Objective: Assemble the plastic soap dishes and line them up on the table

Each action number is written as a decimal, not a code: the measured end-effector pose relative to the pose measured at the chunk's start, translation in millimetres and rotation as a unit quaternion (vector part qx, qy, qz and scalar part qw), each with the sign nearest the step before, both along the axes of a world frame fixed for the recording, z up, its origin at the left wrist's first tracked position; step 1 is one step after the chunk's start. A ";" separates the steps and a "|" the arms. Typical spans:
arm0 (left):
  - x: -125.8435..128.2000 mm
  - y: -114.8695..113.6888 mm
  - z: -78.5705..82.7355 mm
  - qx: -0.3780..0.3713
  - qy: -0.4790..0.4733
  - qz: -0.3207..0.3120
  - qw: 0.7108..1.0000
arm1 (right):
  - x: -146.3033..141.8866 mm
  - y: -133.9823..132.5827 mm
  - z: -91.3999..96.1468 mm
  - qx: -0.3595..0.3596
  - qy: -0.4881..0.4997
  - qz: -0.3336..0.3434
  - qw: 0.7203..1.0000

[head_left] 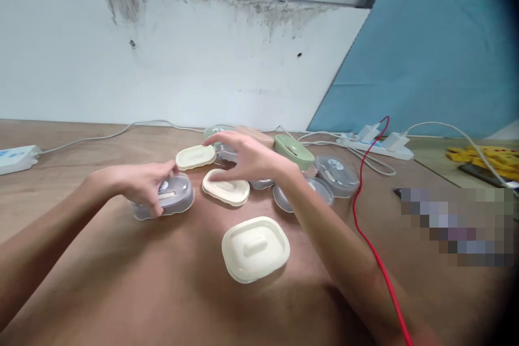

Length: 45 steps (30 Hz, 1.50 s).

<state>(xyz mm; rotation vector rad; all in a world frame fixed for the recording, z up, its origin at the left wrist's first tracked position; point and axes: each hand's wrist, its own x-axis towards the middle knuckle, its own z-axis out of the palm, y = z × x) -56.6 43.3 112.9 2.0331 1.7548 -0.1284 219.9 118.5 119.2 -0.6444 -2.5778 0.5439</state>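
Note:
My left hand is closed around a clear grey plastic container that rests on the wooden table. My right hand reaches over the cluster with its fingers spread, fingertips at a cream lid. Just below that hand lies a second cream lid. A larger cream lid sits nearer to me, apart from both hands. Behind the right hand are a green lid and a pinkish lid.
More clear containers lie right of my right arm. A red wire runs down the table on the right. White power strips with grey cables line the back edge. Yellow pieces lie at the far right.

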 end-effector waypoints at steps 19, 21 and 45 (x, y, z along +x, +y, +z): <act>26.2 30.5 22.9 0.027 -0.045 -0.026 0.998 | 41.9 29.5 5.3 -0.015 0.010 -0.110 0.994; 31.2 28.6 26.2 0.070 -0.090 -0.052 0.992 | 28.1 15.5 5.2 -0.039 0.026 -0.037 0.998; 3.1 63.4 -4.8 0.208 -0.163 0.047 0.963 | 45.8 49.1 -1.3 0.006 -0.042 -0.189 0.981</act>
